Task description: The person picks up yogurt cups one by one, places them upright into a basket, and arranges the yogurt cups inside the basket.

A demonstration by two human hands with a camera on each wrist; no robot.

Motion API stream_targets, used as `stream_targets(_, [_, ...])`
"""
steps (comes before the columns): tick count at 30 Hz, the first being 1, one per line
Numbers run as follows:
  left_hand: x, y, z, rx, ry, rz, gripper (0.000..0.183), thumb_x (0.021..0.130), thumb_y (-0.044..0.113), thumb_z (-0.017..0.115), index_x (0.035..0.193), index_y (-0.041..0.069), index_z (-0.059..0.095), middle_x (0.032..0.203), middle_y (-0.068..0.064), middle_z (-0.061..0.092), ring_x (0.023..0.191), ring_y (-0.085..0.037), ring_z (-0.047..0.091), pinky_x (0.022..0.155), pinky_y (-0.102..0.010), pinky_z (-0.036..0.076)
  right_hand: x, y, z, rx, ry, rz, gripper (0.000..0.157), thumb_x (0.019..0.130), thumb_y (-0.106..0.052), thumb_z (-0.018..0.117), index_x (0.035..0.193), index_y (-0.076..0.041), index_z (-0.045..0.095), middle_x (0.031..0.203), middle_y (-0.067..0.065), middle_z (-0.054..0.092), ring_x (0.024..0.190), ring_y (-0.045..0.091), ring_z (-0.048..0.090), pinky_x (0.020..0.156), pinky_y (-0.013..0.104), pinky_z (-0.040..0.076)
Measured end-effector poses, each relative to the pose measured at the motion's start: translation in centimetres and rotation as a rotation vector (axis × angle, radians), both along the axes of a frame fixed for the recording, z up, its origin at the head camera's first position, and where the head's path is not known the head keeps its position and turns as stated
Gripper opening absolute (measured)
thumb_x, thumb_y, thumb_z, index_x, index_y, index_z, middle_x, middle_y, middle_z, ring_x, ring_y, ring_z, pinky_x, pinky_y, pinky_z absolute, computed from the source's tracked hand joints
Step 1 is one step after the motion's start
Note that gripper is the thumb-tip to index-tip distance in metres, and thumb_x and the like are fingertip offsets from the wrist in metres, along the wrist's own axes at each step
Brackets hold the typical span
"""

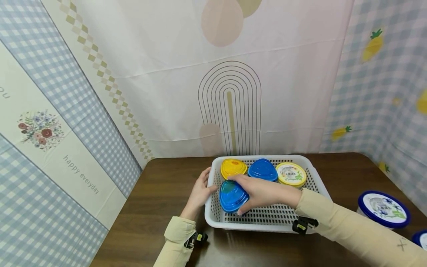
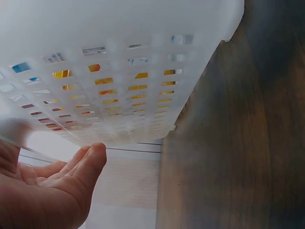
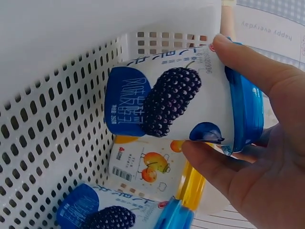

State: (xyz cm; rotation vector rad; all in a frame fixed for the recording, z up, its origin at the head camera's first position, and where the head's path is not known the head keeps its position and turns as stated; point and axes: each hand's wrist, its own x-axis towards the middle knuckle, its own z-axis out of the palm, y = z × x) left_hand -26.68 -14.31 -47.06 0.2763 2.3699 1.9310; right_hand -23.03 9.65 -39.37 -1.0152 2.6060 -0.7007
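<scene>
My right hand [image 1: 261, 191] grips a blue-lidded yogurt cup [image 1: 230, 198] at the front left of the white plastic basket [image 1: 263, 227]. In the right wrist view this yogurt cup [image 3: 167, 95] shows a blackberry print, and thumb and fingers pinch it near its lid. Behind it, inside the basket, stand a yellow-lidded yogurt cup [image 1: 233, 167], another blue-lidded yogurt cup [image 1: 262, 170] and a tub with a round yellow lid [image 1: 291, 174]. My left hand [image 1: 199, 191] holds the basket's left side, thumb over the rim and fingers along the outer wall [image 2: 119, 28].
On the brown table [image 1: 166, 193], right of the basket, stands a tub with a dark blue lid [image 1: 383, 208]. A second blue-rimmed tub [image 1: 421, 239] is cut off by the frame's edge. A printed curtain [image 1: 166, 92] hangs behind the table.
</scene>
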Motion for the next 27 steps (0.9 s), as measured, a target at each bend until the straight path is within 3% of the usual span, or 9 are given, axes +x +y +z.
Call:
stream_targets(5, [0.5, 0.0, 0.7, 0.004, -0.010, -0.003, 0.077, 0.085, -0.007, 0.059, 0.156, -0.002, 0.027, 0.149, -0.028, 0.043, 0.129, -0.044, 0.050, 0.102, -0.061, 0.043, -0.3, -0.3, -0.3, -0.011, -0.015, 0.063, 0.102, 0.077, -0.043, 0.087, 0.156, -0.011, 0.031, 0.152, 0.008, 0.043, 0.131, 0.023, 0.047, 0.110, 0.048, 0.040])
stream_targets(10, [0.0, -0.1, -0.3, 0.006, 0.027, 0.002, 0.078, 0.085, -0.004, 0.061, 0.156, 0.002, 0.030, 0.149, -0.025, 0.045, 0.129, -0.041, 0.051, 0.102, -0.059, 0.044, -0.7, -0.6, -0.3, 0.002, -0.018, 0.108, 0.101, 0.076, -0.041, 0.088, 0.154, -0.011, 0.033, 0.150, 0.006, 0.045, 0.131, 0.022, 0.047, 0.110, 0.047, 0.040])
stream_targets(19, [0.0, 0.1, -0.5, 0.048, 0.035, -0.035, 0.079, 0.085, -0.007, 0.060, 0.156, -0.003, 0.025, 0.150, -0.029, 0.042, 0.132, -0.043, 0.048, 0.104, -0.060, 0.041, -1.0, -0.8, -0.2, 0.019, -0.089, 0.109, 0.101, 0.073, -0.032, 0.092, 0.154, -0.010, 0.034, 0.148, 0.005, 0.046, 0.132, 0.022, 0.046, 0.111, 0.047, 0.038])
stream_targets(27, [0.2, -0.4, -0.3, 0.026, 0.040, -0.027, 0.076, 0.087, -0.006, 0.061, 0.156, 0.000, 0.028, 0.150, -0.026, 0.043, 0.131, -0.042, 0.049, 0.104, -0.059, 0.042, -1.5, -1.2, 0.0, 0.041, -0.113, 0.118, 0.102, 0.073, -0.040, 0.091, 0.154, -0.014, 0.034, 0.150, 0.003, 0.044, 0.133, 0.019, 0.044, 0.112, 0.045, 0.037])
